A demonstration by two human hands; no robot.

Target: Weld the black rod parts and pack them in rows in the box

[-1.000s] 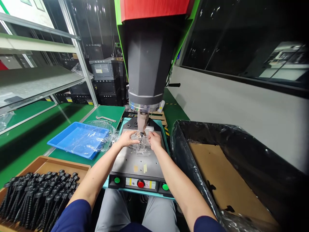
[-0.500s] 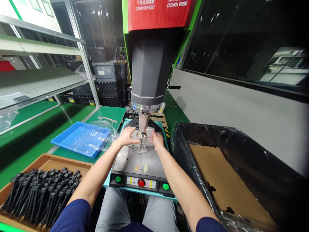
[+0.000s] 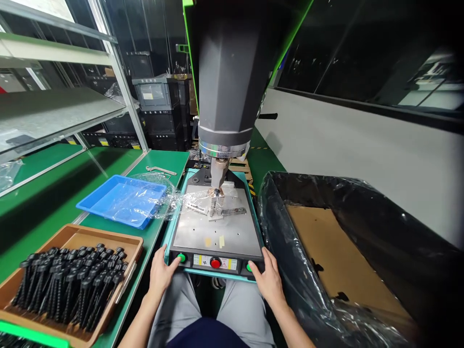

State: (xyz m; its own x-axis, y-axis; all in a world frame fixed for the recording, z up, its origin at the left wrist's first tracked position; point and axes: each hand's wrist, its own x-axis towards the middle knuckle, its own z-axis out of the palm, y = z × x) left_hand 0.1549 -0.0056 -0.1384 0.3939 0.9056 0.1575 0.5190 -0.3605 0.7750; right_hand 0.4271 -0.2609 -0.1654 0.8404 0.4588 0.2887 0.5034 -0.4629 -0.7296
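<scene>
We've got both hands at the control panel [image 3: 200, 261] on the front of the press. The left hand [image 3: 161, 273] has its thumb at the left green button [image 3: 182, 257], and the right hand [image 3: 268, 280] has its thumb on the right green button [image 3: 249, 267]. Fingers are loosely spread, holding nothing. The bagged part [image 3: 213, 207] sits on the steel plate [image 3: 217, 234] right under the horn [image 3: 218, 175], well apart from our hands. Looks like the two-button start step to us. It calls for both thumbs pressing together, hands kept off the plate.

Parts tray [image 3: 135, 241] L of press [image 3: 217, 233], lined box [image 3: 328, 251] R.
</scene>
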